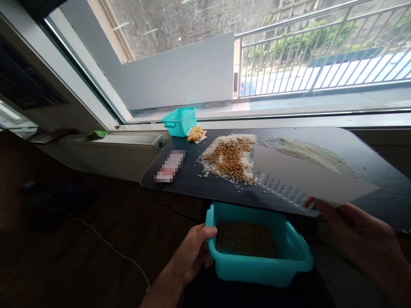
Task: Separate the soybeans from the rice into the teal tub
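My left hand (194,248) grips the left rim of a teal plastic basin (263,271), thumb over the edge. Dark green beans, like mung beans (245,239), cover its bottom. In my right hand (356,235) is a flat white sheet (305,177) with a row of slots along its lower left edge, pinched near its near side. The sheet is tilted above the dark table (192,188). Beside its left end lies a pile of golden soybean-like beans (229,160) mixed with white rice grains (212,147). Behind it spreads a heap of pale rice (313,154).
At the table's back left stands a second teal basin (181,123), with a yellowish crumpled item (196,133) on white paper next to it. A blurred-out phone-like object (170,166) with a cable lies at the left edge. A radiator (128,143) and window border the table.
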Motion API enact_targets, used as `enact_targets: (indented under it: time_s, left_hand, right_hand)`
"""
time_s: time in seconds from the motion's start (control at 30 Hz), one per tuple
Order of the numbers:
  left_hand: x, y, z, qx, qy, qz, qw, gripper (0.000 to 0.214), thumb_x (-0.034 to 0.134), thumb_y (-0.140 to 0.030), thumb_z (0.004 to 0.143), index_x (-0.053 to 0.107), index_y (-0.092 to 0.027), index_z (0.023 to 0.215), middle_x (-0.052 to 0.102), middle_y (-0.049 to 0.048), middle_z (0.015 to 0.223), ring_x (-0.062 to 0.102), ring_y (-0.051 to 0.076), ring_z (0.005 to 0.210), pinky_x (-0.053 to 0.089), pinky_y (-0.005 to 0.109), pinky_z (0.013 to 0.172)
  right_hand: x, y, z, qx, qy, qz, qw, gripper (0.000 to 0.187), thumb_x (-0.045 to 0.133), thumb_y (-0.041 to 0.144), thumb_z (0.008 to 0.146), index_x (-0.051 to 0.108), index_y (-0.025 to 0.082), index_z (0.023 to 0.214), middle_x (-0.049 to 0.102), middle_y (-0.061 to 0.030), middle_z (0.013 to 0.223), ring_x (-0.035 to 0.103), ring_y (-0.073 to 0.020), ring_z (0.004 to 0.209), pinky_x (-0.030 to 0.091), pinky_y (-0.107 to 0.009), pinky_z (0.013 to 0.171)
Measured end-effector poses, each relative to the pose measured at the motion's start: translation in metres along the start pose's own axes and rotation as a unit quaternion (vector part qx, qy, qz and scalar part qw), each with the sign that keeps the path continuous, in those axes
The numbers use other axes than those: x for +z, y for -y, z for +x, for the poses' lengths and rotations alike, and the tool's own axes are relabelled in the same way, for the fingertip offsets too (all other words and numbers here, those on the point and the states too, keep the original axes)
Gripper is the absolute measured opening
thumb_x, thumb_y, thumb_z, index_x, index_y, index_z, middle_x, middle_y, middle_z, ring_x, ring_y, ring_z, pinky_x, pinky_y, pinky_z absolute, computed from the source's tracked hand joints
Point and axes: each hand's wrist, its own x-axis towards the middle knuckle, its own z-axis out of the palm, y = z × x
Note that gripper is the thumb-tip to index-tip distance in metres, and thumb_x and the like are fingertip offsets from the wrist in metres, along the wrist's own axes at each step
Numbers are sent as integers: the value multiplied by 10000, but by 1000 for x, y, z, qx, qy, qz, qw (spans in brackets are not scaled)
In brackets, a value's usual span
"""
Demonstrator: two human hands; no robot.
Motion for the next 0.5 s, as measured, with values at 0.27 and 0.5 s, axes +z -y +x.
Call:
enact_targets:
  time_s: [0.27, 0.5]
  left_hand:
    - [1, 1, 0, -10, -14, 13, 1000, 347, 729, -446, 670, 523, -168, 644, 398, -70, 447, 338, 61, 361, 237, 197, 355]
    - [1, 0, 0, -2, -2, 11, 1000, 341, 712, -434, 697, 511, -170, 618, 406, -64, 434, 354, 66, 358, 254, 202, 368]
  right_hand:
    - [11, 11, 6, 38, 37, 96, 994, 418, 644, 596, 562, 762, 238, 743, 742, -16, 711, 676, -249, 701, 541, -315, 616]
    - [5, 10, 5, 52, 29, 95, 994, 420, 655, 606, 538, 763, 246, 725, 739, -14, 699, 669, -243, 689, 538, -311, 604]
